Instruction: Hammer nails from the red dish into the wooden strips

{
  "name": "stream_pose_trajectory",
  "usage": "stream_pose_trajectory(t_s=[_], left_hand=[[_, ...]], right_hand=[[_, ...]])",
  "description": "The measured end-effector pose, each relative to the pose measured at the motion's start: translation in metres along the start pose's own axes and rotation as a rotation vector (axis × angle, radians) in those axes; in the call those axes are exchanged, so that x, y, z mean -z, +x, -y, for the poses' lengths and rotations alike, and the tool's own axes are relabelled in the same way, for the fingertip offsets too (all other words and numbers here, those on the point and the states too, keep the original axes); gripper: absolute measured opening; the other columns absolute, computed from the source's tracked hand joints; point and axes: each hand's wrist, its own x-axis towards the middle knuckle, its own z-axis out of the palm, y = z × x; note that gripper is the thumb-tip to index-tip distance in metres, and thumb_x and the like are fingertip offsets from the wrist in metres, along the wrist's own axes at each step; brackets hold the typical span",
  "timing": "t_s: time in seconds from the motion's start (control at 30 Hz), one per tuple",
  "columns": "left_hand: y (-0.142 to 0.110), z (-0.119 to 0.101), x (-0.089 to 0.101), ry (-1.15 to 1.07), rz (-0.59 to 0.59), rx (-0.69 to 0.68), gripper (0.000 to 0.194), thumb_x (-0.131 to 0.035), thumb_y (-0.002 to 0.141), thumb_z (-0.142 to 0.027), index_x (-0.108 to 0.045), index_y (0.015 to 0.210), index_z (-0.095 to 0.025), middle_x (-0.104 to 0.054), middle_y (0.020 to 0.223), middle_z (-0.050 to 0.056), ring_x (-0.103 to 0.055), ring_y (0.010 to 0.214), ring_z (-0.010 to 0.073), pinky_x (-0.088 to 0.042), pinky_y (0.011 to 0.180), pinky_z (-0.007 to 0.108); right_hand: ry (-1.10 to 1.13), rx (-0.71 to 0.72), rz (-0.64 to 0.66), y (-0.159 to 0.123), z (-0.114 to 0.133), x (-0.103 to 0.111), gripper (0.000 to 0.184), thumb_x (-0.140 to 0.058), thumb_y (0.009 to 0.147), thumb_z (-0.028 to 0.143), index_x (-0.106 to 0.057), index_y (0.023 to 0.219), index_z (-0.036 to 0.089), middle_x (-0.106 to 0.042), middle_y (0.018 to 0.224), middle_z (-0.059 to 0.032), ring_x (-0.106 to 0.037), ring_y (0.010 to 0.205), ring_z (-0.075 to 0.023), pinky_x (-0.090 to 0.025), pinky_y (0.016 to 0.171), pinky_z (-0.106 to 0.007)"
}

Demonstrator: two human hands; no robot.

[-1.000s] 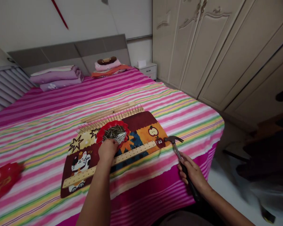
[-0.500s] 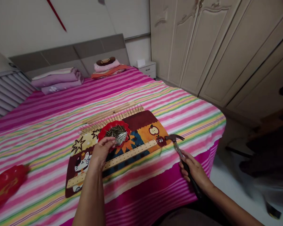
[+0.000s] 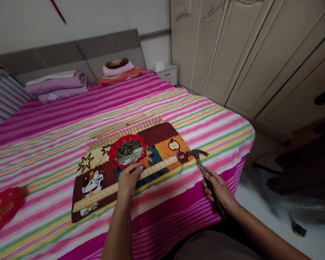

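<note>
My left hand (image 3: pixel 129 180) is closed in a pinch above a pale wooden strip (image 3: pixel 104 194) with a row of small holes. A nail from the bowl seems to be between its fingertips, mostly hidden. Several nails stand upright in the strip's right part. Just behind the hand sits a red scalloped bowl (image 3: pixel 114 160) full of loose nails (image 3: pixel 130 151). My right hand (image 3: pixel 219 189) grips the black handle of a claw hammer (image 3: pixel 200 159), its head over the right edge of the patterned mat (image 3: pixel 162 134). Strip and bowl both rest on this mat.
Beyond the mat lies a wooden strip bristling with nails (image 3: pixel 124 133), with bare wooden strips (image 3: pixel 119 124) behind it. A red object (image 3: pixel 5 209) lies at the left on the striped bed cover (image 3: pixel 43 202). Folded bedding (image 3: pixel 59 86) is by the headboard; wardrobes (image 3: pixel 219 54) stand right.
My left hand has left the nail bowl and moved right and toward me, to the holed strip. The hammer stays in my right hand in nearly the same place. The view has shifted slightly.
</note>
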Motion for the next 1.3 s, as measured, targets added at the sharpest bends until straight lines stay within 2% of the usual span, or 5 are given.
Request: stream_pose_trajectory(t_s=[0.27,0.87,1.07,1.2,1.3], left_hand=[[0.008,0.017,-0.001,0.327,-0.041,-0.093,0.033,-0.063,0.062,-0.041,-0.073,0.082,-0.018,-0.072,0.079,0.003,-0.062,0.075,0.0168,-0.047,0.07,0.027],[-0.001,0.012,-0.009,0.713,-0.016,-0.273,0.018,-0.056,0.071,-0.034,-0.068,0.071,-0.022,-0.068,0.083,0.003,-0.061,0.081,0.0197,-0.044,0.078,0.031],[0.0,0.018,-0.009,0.71,-0.016,-0.317,0.019,-0.054,0.073,-0.034,-0.069,0.074,-0.023,-0.066,0.082,0.003,-0.059,0.081,0.0185,-0.044,0.077,0.029],[0.0,0.02,-0.01,0.711,-0.017,-0.34,0.017,-0.054,0.074,-0.032,-0.067,0.07,-0.022,-0.064,0.077,0.002,-0.057,0.075,0.0167,-0.042,0.073,0.028],[-0.001,0.021,-0.011,0.696,-0.027,-0.353,0.017,-0.054,0.074,-0.03,-0.065,0.066,-0.021,-0.062,0.074,0.002,-0.056,0.072,0.0158,-0.042,0.071,0.027]], right_hand=[[-0.006,-0.003,0.012,0.0,0.0,0.001,0.053,-0.064,0.075,0.04,-0.048,0.123,0.024,-0.052,0.056,0.0089,-0.04,0.034,-0.0058,-0.03,0.028,-0.014],[-0.117,0.102,-0.042,-0.013,0.005,-0.012,0.058,-0.062,0.075,0.038,-0.048,0.129,0.02,-0.051,0.056,0.0088,-0.041,0.033,-0.0066,-0.029,0.025,-0.014],[-0.542,0.462,0.304,-0.035,0.044,-0.05,0.043,-0.056,0.084,0.029,-0.058,0.127,0.022,-0.056,0.056,0.0053,-0.048,0.041,-0.0087,-0.043,0.041,-0.02],[-0.801,0.776,0.545,-0.035,0.061,-0.085,0.046,-0.046,0.089,0.019,-0.051,0.135,0.027,-0.072,0.098,-0.0043,-0.066,0.077,-0.0169,-0.053,0.071,-0.029],[-0.92,0.801,0.642,-0.03,0.062,-0.103,0.052,-0.043,0.088,0.016,-0.046,0.138,0.027,-0.072,0.103,-0.0064,-0.068,0.084,-0.0209,-0.053,0.074,-0.033]])
